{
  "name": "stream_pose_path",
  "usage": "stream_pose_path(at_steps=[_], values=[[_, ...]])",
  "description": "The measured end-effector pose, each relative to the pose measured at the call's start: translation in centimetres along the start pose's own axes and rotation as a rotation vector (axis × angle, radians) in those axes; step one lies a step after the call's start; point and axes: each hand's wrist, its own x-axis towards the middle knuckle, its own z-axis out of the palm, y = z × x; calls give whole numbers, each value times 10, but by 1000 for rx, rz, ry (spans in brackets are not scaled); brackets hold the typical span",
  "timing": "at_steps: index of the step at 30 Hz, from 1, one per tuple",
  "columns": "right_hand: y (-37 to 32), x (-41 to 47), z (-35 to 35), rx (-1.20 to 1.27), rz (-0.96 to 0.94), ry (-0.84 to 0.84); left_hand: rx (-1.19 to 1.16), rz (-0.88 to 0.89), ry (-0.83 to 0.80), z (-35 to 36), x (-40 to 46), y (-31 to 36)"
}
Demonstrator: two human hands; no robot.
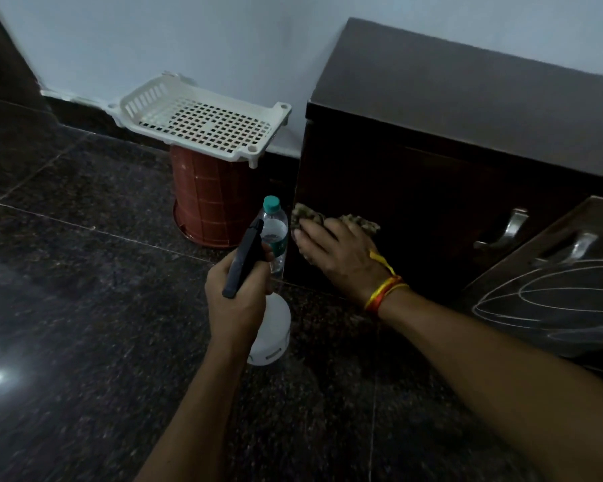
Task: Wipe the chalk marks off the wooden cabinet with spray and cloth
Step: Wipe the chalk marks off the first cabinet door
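Wiping is under way: the right hand presses the cloth flat against the cabinet door's left edge, the left hand grips the spray bottle just left of the cabinet, and the chalk marks on its open right door likely come next.

Head view, downward, close over floor

White tray atop red bucket; seemingly water bottle.

The cabinet was dark matt wood with shiny metal handles, the floor glossy speckled stone, the basket white perforated plastic.
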Motion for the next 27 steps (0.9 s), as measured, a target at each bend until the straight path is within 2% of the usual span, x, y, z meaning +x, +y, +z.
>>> stream_pose_path(at_steps=[10,17,22,27], values=[[40,54,-64,-64,131,208,-28,30,-16,5,0,10],[30,52,-46,-88,180,276,-2,29,-17,7,0,0],[1,6,11,-44,-5,123,28,13,-5,6,2,-13],[-33,-35,54,33,-16,-164,83,46,-29,13,7,-26]])
